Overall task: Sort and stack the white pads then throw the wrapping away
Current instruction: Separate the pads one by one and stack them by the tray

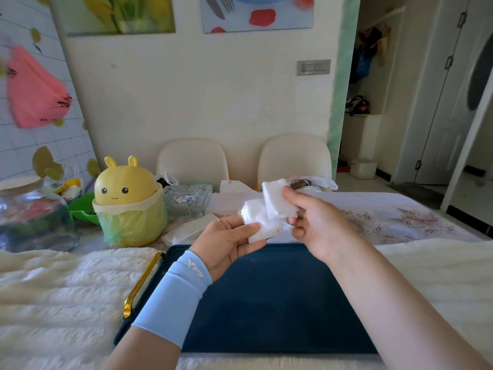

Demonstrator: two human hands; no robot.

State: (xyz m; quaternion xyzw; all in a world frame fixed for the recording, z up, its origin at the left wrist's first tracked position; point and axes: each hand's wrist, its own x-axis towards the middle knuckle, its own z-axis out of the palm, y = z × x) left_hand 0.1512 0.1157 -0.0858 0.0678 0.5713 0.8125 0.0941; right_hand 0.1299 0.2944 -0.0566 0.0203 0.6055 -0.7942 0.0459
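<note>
Cream fleece cover is spread over the near part of the table, and on it, nearest the viewer, a dark blue tray is laid, with a gold handle at its left edge. Above the tray two forearms are raised, the left one wrapped in a light blue sleeve. Over the tray's far edge the left hand is held palm up, its thumb and curled fingers pinching a bundle of white pads; whether wrapping is still round the bundle cannot be told. Just to the right, the right hand is closed on a single white pad, which is pinched between thumb and fingers, stands tilted, and overlaps the top of the bundle. Beyond the hands a floral tablecloth is seen, with a flat white packet lying near the tray's far left corner. To the left are catalogued a yellow rabbit-faced bin lined with a green bag, a green bowl behind it, a large glass jar at the far left, and a glass ashtray beside the bin. Two cream chairs are set at the far side of the table. On the wall behind, a grey switch plate is mounted, and a pink bag is hung at the left.
</note>
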